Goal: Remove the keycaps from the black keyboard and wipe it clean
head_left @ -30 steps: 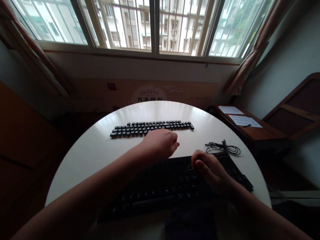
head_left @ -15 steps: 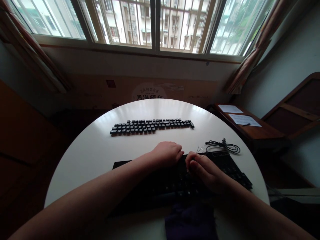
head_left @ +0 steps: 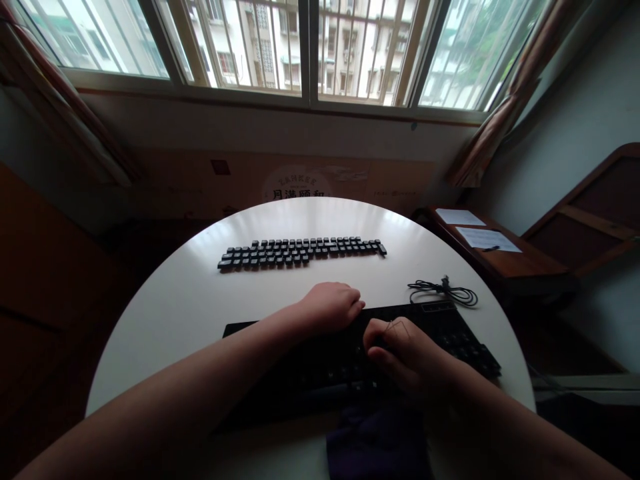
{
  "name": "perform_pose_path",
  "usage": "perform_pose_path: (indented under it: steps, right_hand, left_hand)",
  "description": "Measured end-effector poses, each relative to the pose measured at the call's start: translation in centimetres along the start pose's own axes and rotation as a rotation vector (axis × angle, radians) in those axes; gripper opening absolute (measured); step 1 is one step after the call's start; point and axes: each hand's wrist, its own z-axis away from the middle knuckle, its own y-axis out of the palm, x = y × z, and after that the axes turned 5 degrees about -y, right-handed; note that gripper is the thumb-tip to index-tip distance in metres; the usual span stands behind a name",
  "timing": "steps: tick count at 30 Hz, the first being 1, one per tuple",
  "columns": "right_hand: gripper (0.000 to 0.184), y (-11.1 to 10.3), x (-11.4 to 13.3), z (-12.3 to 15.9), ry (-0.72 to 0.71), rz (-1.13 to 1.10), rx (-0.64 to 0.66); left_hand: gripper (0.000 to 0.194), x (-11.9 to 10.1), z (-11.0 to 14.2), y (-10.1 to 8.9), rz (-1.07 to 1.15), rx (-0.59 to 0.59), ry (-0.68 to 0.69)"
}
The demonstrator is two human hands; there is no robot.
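A black keyboard (head_left: 300, 370) lies on the near half of the round white table, partly hidden under my forearms. My left hand (head_left: 333, 307) rests at its far edge with the fingers curled in; whatever they hold is hidden. Just to the right, over the keys, my right hand (head_left: 395, 347) is closed round a wire keycap puller (head_left: 400, 325), whose thin bent wires stick out above the knuckles. Beyond both hands, loose black keycaps (head_left: 300, 253) stand in rows on the tabletop.
A coiled black cable (head_left: 445, 291) lies behind the keyboard's right end. Dark purple cloth (head_left: 377, 443) is at the near edge of the white table (head_left: 165, 313). On the right, a wooden side table (head_left: 525, 263) bears paper sheets (head_left: 487, 239) and a pen (head_left: 491, 249).
My right hand has moved slightly left and nearer to me, and the puller's wires now lean lower over the hand. The left hand keeps its place on the keyboard.
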Motion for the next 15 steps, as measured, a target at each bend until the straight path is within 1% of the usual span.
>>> perform_pose_path:
  steps: [10,15]
  right_hand:
    - [0.020,0.49,0.12,-0.13,-0.068,0.020,-0.025]
    - [0.018,1.00,-0.39,0.24,-0.087,-0.050,-0.127]
  left_hand:
    - [0.037,-0.13,0.08,-0.24,0.017,0.017,-0.023]
    - [0.037,-0.11,0.12,-0.31,0.006,0.004,-0.020]
